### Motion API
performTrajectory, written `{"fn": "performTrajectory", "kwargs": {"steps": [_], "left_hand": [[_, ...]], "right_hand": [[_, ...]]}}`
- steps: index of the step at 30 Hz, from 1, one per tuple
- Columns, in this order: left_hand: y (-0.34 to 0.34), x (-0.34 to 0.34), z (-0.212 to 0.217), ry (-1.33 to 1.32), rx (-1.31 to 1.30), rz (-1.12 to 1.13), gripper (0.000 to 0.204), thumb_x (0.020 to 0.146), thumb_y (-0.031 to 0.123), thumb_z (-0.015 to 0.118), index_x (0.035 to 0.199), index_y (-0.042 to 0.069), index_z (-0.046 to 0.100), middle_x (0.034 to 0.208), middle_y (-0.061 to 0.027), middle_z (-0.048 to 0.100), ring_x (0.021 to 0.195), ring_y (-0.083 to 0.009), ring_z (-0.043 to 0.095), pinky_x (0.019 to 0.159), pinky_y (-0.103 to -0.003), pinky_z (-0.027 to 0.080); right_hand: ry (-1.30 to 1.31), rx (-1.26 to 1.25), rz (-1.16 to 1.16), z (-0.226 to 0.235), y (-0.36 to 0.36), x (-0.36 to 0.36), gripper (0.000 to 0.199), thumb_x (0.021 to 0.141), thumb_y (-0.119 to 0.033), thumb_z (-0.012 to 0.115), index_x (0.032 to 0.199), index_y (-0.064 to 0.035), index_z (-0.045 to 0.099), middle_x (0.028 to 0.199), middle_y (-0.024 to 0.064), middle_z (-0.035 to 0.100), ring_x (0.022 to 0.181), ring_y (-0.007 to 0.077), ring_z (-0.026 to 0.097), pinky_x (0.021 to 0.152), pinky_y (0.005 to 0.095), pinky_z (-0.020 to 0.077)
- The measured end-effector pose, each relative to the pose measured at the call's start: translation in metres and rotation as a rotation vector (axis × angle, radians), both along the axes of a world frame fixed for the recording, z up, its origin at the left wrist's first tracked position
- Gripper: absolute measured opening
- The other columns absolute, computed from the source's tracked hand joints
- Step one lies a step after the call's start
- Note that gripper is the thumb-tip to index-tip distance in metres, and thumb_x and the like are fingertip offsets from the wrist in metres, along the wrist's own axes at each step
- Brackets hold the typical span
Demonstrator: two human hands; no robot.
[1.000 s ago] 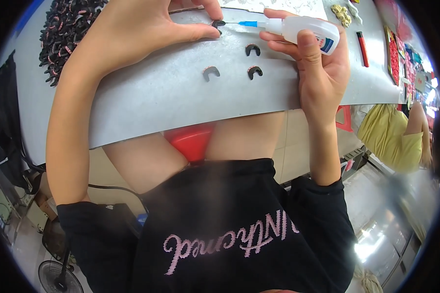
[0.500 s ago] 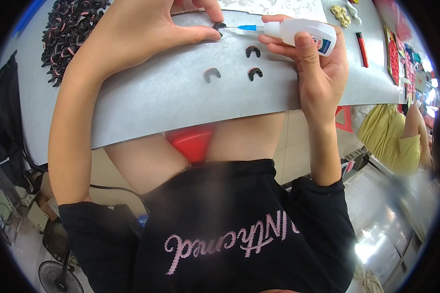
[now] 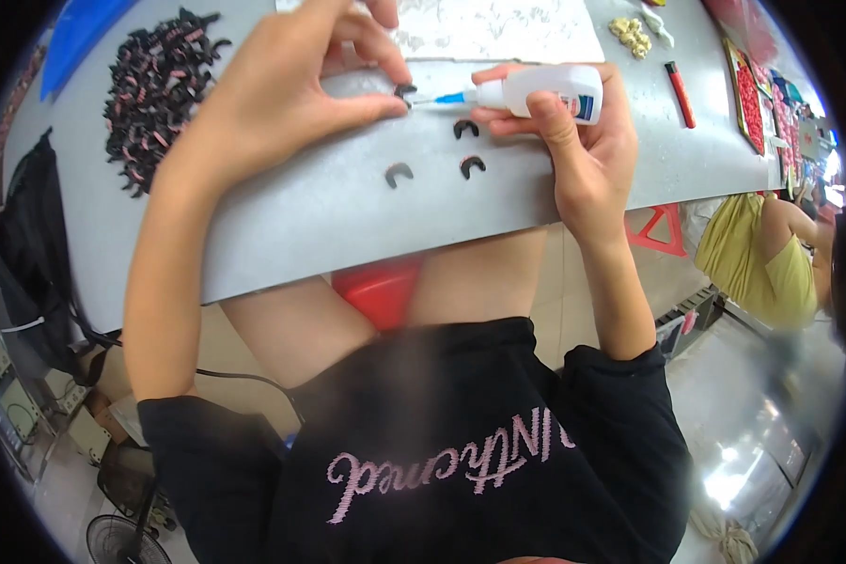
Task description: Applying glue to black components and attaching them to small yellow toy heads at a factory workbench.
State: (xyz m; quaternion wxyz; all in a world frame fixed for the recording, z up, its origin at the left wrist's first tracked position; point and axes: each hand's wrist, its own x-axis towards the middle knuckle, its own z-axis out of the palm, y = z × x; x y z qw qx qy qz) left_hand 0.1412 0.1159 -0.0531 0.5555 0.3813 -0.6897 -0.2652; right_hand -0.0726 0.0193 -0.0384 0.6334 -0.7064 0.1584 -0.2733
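My left hand (image 3: pixel 301 89) pinches a small black U-shaped piece (image 3: pixel 405 91) between thumb and fingertip, just above the grey table (image 3: pixel 301 221). In my right hand (image 3: pixel 587 141) lies a white squeeze bottle (image 3: pixel 536 92), tipped sideways. Its thin needle with a blue hub (image 3: pixel 451 98) points left and reaches the pinched piece; whether liquid comes out is too small to tell. Below the needle, two black U-shaped pieces (image 3: pixel 466 129) rest on the table, one nearer me than the other. A greyer U-shaped piece (image 3: pixel 399 174) lies to their left.
A heap of black U-shaped pieces with pink parts (image 3: pixel 160 103) covers the table's left side. Beyond my hands is a patterned white sheet (image 3: pixel 498 28). Cream-coloured bits (image 3: pixel 630 38) and a red marker (image 3: pixel 681 94) lie right. Another person in yellow clothing (image 3: pixel 761 258) sits at far right.
The whole view has shifted, so the table sits lower in the picture. Both hands keep their grip, and the needle still meets the pinched piece.
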Motion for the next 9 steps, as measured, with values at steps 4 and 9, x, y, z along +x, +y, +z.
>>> {"fn": "performTrajectory", "kwargs": {"steps": [4,9], "left_hand": [[0.012,-0.007,0.033,-0.177,0.478,0.252,0.047,0.071,-0.002,0.072,0.103,0.007,0.039,0.09,-0.0088,0.066,0.092,-0.0168,0.062,0.088,-0.031,0.049],[-0.003,0.006,0.066,-0.235,0.386,0.265,0.04,0.07,0.003,0.071,0.098,0.005,0.043,0.086,-0.009,0.063,0.086,-0.019,0.064,0.081,-0.031,0.048]], "right_hand": [[-0.077,0.142,-0.176,0.006,-0.009,-0.005,0.023,0.095,-0.017,0.049,0.107,0.0009,0.039,0.106,0.0224,0.06,0.081,0.0174,0.062,0.072,0.0271,0.0499],[-0.253,0.111,-0.343,0.011,-0.033,0.002,0.023,0.092,-0.016,0.055,0.107,-0.0035,0.043,0.107,0.0111,0.063,0.071,0.0042,0.051,0.064,0.0183,0.0434]]}}
